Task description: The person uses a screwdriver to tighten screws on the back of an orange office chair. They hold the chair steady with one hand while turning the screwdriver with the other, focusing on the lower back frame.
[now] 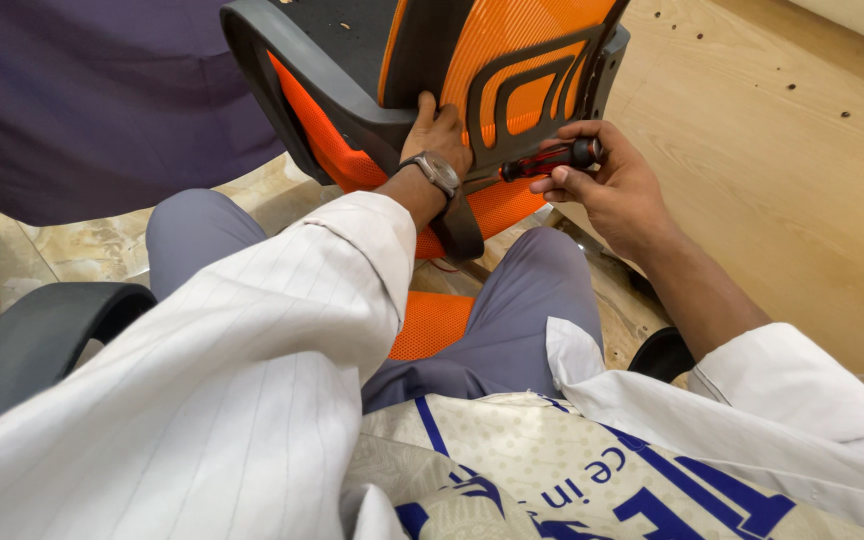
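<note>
**Screwdriver meeting orange chair back**

The left hand is pressing flat, grip spread, against the orange mesh chair back above the lap. The right hand is pinching a red-and-black screwdriver, its tip pointing into the black frame.

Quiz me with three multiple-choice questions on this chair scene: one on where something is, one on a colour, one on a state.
1. Where is the left hand?
A. on the chair back
B. on the floor
C. in a pocket

2. What colour is the chair's mesh?
A. green
B. orange
C. white

3. How is the screwdriver held?
A. lying loose on the floor
B. tucked in a belt
C. gripped in the right hand

Answers: 1 A, the palm presses on the black frame. 2 B, orange mesh shows between the black ribs. 3 C, the fingers wrap round its red-and-black handle.
</note>
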